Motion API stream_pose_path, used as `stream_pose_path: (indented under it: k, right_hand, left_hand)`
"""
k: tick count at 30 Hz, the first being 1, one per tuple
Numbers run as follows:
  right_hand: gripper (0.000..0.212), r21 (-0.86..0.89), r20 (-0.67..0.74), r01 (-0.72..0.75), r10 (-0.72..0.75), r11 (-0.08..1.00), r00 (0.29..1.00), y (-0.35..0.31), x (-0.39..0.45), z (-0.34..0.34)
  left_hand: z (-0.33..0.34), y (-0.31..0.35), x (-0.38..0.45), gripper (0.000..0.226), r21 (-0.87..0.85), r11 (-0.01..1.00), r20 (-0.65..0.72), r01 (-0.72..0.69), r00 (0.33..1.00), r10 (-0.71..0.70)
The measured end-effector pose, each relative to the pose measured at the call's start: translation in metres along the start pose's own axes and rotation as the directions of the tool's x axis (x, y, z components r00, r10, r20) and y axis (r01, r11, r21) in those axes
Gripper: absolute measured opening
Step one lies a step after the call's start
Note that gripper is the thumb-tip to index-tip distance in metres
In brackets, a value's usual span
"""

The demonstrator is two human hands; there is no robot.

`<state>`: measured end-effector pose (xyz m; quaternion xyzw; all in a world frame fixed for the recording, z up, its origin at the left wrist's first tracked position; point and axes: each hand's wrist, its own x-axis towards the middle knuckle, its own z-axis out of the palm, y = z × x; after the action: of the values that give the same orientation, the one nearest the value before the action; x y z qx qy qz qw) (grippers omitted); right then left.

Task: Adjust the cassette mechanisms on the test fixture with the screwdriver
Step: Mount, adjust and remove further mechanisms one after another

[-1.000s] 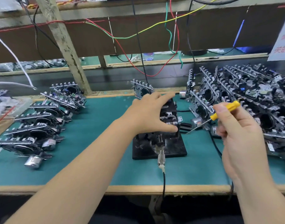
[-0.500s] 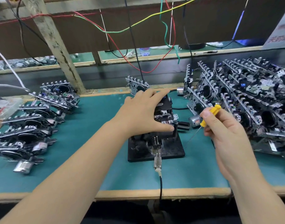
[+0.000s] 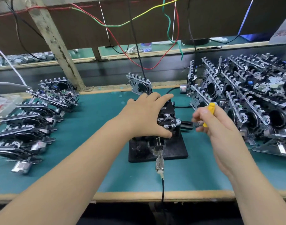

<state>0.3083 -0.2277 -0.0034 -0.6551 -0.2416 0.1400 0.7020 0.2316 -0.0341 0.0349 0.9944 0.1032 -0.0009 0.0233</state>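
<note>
Green bench mat (image 3: pixel 93 120) under everything, wooden edge nearest me, loose coloured wires (image 3: pixel 139 18) hanging across the dark panel behind. Head view, the only one.

Black test fixture (image 3: pixel 171 151) sat mid-mat; I took it as my landmark. One cassette mechanism (image 3: pixel 169 120) was mounted on top of it. My left hand (image 3: pixel 145 116) lay over that mechanism, fingers straight and reaching across the top toward the back, thumb pressed along the near side. It pressed, nothing curled round.

Just right of the fixture, my right hand (image 3: pixel 220 127) was clenched round the screwdriver (image 3: pixel 209 113), yellow handle poking up past the knuckles. Fingertips were blurred; the shaft and tip I could not make out.

Left of the fixture, well apart: a row of mechanisms (image 3: pixel 32 120) lying on the mat. Right of it: a dense pile of mechanisms (image 3: pixel 246 101). Behind it, one single mechanism (image 3: pixel 139 85) stood upright. A black cable (image 3: pixel 162 187) ran from the fixture's front over the bench edge.
</note>
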Motion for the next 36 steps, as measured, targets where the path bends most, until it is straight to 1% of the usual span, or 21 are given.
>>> stream_pose_path:
  k: [1, 2, 4, 5, 6, 8, 9, 10, 12, 13, 16, 18, 20, 24, 27, 31, 32, 33, 34, 36]
  right_hand:
    - [0.017, -0.036, 0.051, -0.006, 0.008, 0.999, 0.999, -0.003, 0.007, 0.001]
    - [0.019, -0.102, 0.126, -0.004, 0.017, 0.995, 0.992, -0.007, 0.016, 0.001]
    - [0.036, -0.318, 0.310, 0.063, 0.041, 0.946, 0.950, -0.018, 0.035, -0.001]
    - [0.040, -0.422, 0.398, 0.109, 0.075, 0.900, 0.914, -0.024, 0.044, -0.001]
    - [0.039, -0.499, 0.473, 0.155, 0.117, 0.853, 0.873, -0.030, 0.051, 0.000]
    - [0.037, -0.601, 0.555, 0.226, 0.197, 0.766, 0.808, -0.038, 0.058, 0.003]
    - [0.040, -0.643, 0.561, 0.250, 0.224, 0.724, 0.797, -0.039, 0.061, 0.003]
    - [0.042, -0.681, 0.561, 0.280, 0.237, 0.677, 0.793, -0.040, 0.064, 0.003]
    - [0.047, -0.716, 0.580, 0.356, 0.228, 0.600, 0.782, -0.041, 0.066, 0.001]
    - [0.049, -0.720, 0.588, 0.375, 0.225, 0.584, 0.777, -0.042, 0.066, 0.001]
    - [0.054, -0.726, 0.582, 0.378, 0.220, 0.574, 0.783, -0.046, 0.066, 0.005]
    - [0.057, -0.739, 0.569, 0.374, 0.223, 0.560, 0.791, -0.050, 0.069, 0.008]
    - [0.058, -0.757, 0.561, 0.385, 0.224, 0.528, 0.797, -0.052, 0.071, 0.009]
    - [0.060, -0.774, 0.555, 0.393, 0.234, 0.496, 0.798, -0.055, 0.072, 0.012]
    - [0.061, -0.800, 0.543, 0.401, 0.256, 0.446, 0.800, -0.055, 0.073, 0.014]
    - [0.062, -0.813, 0.532, 0.385, 0.288, 0.437, 0.797, -0.054, 0.074, 0.013]
    - [0.061, -0.814, 0.529, 0.379, 0.291, 0.441, 0.797, -0.054, 0.074, 0.013]
    - [0.061, -0.811, 0.529, 0.374, 0.290, 0.450, 0.797, -0.053, 0.075, 0.013]
    - [0.060, -0.805, 0.531, 0.369, 0.288, 0.463, 0.797, -0.052, 0.075, 0.012]
    - [0.060, -0.791, 0.536, 0.358, 0.279, 0.496, 0.797, -0.050, 0.075, 0.011]
  left_hand:
    - [-0.001, 0.000, 0.000, 0.116, 0.001, 1.000, 0.008, -0.001, 1.000, 0.001]
    - [-0.002, 0.000, 0.000, 0.117, 0.005, 1.000, 0.018, -0.001, 1.000, 0.001]
    - [-0.004, 0.001, 0.001, 0.121, -0.019, 1.000, 0.047, -0.002, 0.999, 0.003]
    - [-0.007, 0.001, 0.000, 0.124, -0.081, 0.997, 0.060, -0.004, 0.998, 0.009]
    - [-0.010, -0.002, -0.001, 0.126, -0.189, 0.982, 0.064, -0.002, 0.998, 0.014]
    - [-0.016, -0.016, -0.010, 0.131, -0.438, 0.899, 0.056, 0.029, 0.998, -0.004]
    - [-0.017, -0.027, -0.016, 0.133, -0.524, 0.850, 0.063, 0.053, 0.998, -0.023]
    - [-0.017, -0.040, -0.024, 0.135, -0.571, 0.817, 0.080, 0.078, 0.996, -0.040]
    - [-0.013, -0.062, -0.042, 0.139, -0.580, 0.805, 0.121, 0.125, 0.990, -0.066]
    - [-0.009, -0.069, -0.049, 0.138, -0.575, 0.807, 0.117, 0.138, 0.989, -0.085]
    - [0.003, -0.078, -0.058, 0.129, -0.620, 0.774, 0.018, 0.128, 0.989, -0.148]
    - [0.006, -0.077, -0.058, 0.127, -0.642, 0.756, -0.005, 0.128, 0.985, -0.171]
    - [0.005, -0.076, -0.056, 0.128, -0.633, 0.762, 0.000, 0.137, 0.984, -0.177]
    - [0.000, -0.075, -0.051, 0.130, -0.546, 0.822, 0.027, 0.160, 0.984, -0.174]
    - [-0.004, -0.074, -0.047, 0.129, -0.522, 0.836, 0.054, 0.168, 0.985, -0.164]
    - [-0.004, -0.071, -0.052, 0.124, -0.497, 0.849, 0.053, 0.178, 0.983, -0.175]
    - [-0.002, -0.069, -0.056, 0.121, -0.495, 0.850, 0.039, 0.178, 0.982, -0.184]
    - [0.001, -0.066, -0.060, 0.115, -0.488, 0.857, -0.004, 0.164, 0.982, -0.190]
    - [0.006, -0.061, -0.064, 0.107, -0.480, 0.869, -0.084, 0.118, 0.980, -0.179]
    - [0.019, -0.046, -0.073, 0.091, -0.470, 0.880, -0.291, -0.063, 0.953, -0.087]
